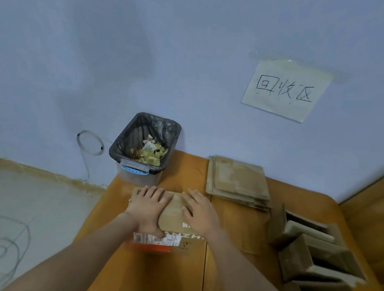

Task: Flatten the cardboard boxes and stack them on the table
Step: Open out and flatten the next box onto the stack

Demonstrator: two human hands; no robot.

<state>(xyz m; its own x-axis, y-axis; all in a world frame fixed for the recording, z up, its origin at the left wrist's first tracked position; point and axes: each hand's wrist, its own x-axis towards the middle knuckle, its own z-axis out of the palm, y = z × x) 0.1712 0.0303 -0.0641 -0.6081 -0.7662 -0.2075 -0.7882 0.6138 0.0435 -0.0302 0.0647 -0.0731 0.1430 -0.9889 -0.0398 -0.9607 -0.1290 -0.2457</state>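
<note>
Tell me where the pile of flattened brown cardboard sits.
In the head view, the pile of flattened brown cardboard lies far right on the orange wooden table, against the wall, beside the lined grey bin.

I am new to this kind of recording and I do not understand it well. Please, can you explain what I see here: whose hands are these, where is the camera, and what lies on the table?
There is no machine here. A person wears one camera on the head, looking down at their own arms. The left hand and the right hand press flat, with straight fingers, on a cardboard box lying on the wooden table; neither hand grips it. Further back lies a stack of flattened boxes. To the right stand several open boxes, not yet flattened. A bin with a dark liner and scraps stands at the table's far edge. A handwritten paper sign hangs on the wall.
</note>
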